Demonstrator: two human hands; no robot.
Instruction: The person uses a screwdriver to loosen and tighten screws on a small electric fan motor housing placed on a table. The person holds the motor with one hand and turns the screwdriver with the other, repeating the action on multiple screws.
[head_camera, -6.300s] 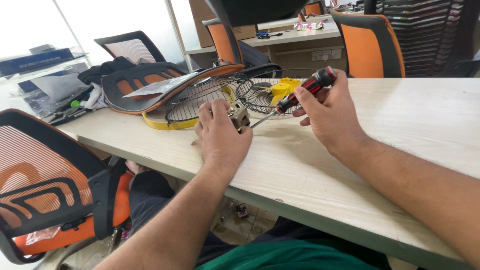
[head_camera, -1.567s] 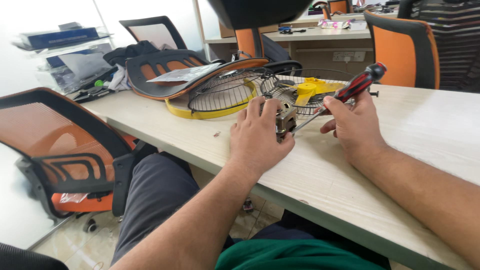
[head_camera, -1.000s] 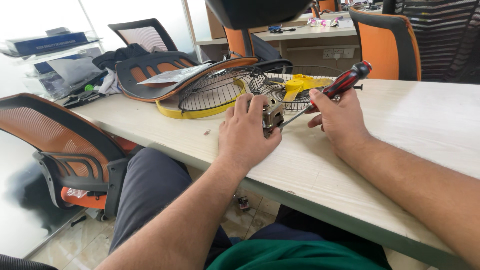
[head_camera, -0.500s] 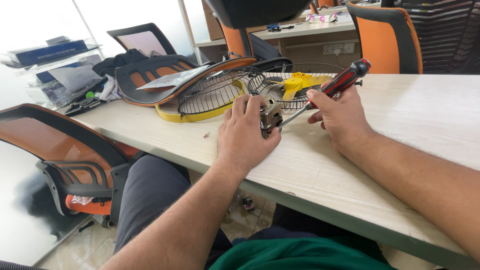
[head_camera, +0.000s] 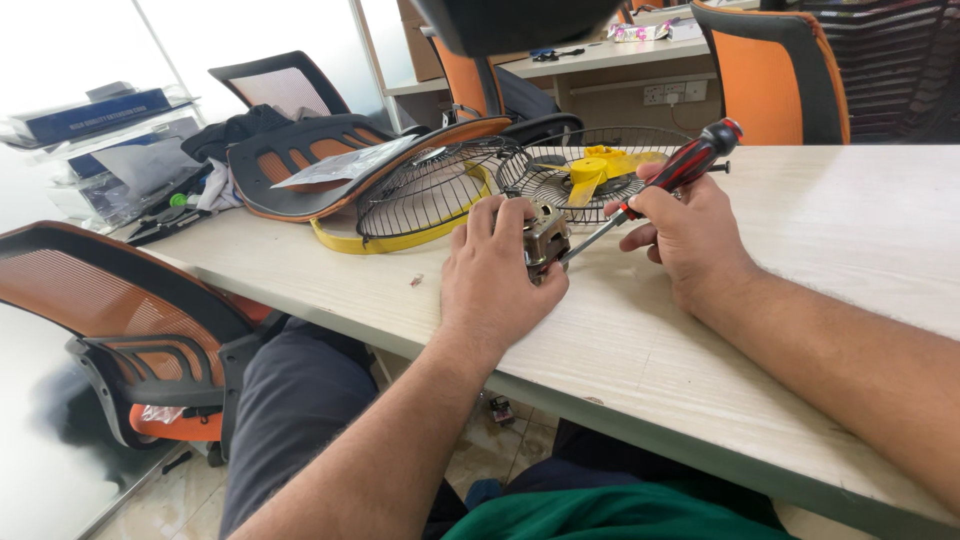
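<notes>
orange mesh chair (head_camera: 110, 310), far left, beside the table (head_camera: 850, 260). chair back (head_camera: 330, 165) lying on the table, a grey sheet on it. wire fan guard (head_camera: 425, 190) with yellow rim, flat on the table. left hand (head_camera: 495, 275), fingers closed over a small metal motor (head_camera: 545, 240) resting on the table near its front edge. second guard with yellow blade (head_camera: 595, 165) just behind. right hand (head_camera: 685, 235), clamped on a red-and-black screwdriver (head_camera: 665, 185), tip at the motor.

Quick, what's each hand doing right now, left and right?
Left hand: closed around the small fan motor, holding it on the table.
Right hand: closed on the red-and-black screwdriver, tip at the motor.
</notes>
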